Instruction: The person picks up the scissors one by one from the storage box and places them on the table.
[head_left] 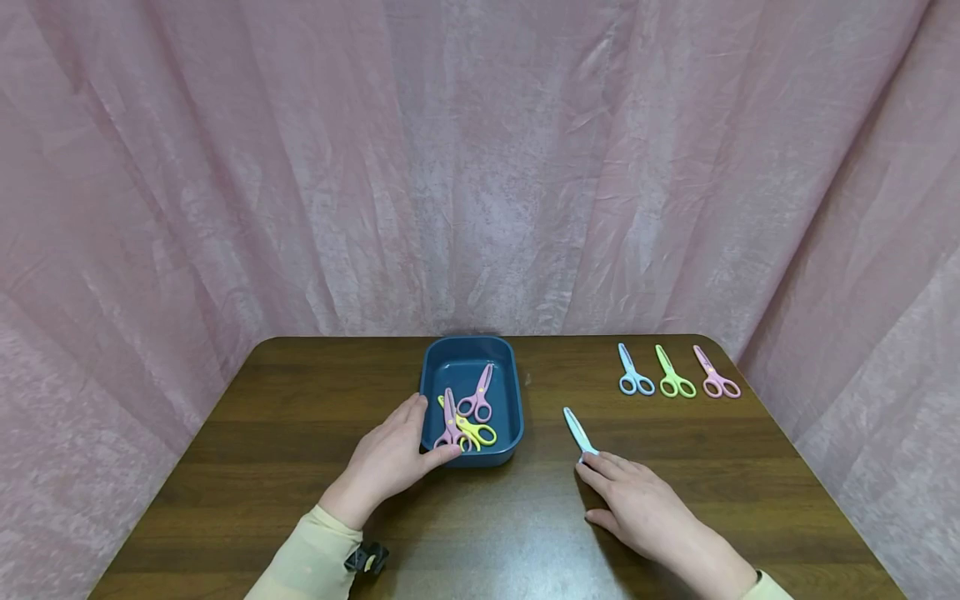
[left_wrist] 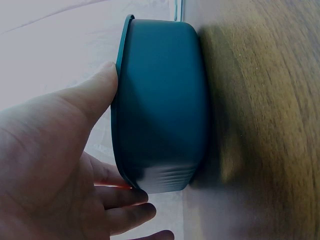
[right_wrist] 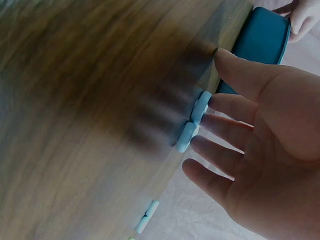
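Observation:
Light blue scissors (head_left: 576,430) lie on the table with their handles under the fingertips of my right hand (head_left: 641,504). In the right wrist view, the extended fingers touch the blue handle loops (right_wrist: 201,107), and the thumb stands apart from them. My left hand (head_left: 390,454) rests at the near left corner of a dark blue tray (head_left: 512,392). Its thumb touches the near rim, and its outstretched fingers lie along the left side. Inside the tray are two purple scissors (head_left: 450,423) and, partly beneath them, yellow scissors (head_left: 483,433).
At the table's back right, blue scissors (head_left: 627,362), green scissors (head_left: 667,367) and pink scissors (head_left: 708,367) lie in a row, blades pointing away. A pink curtain (head_left: 480,167) hangs behind the wooden table (head_left: 315,400).

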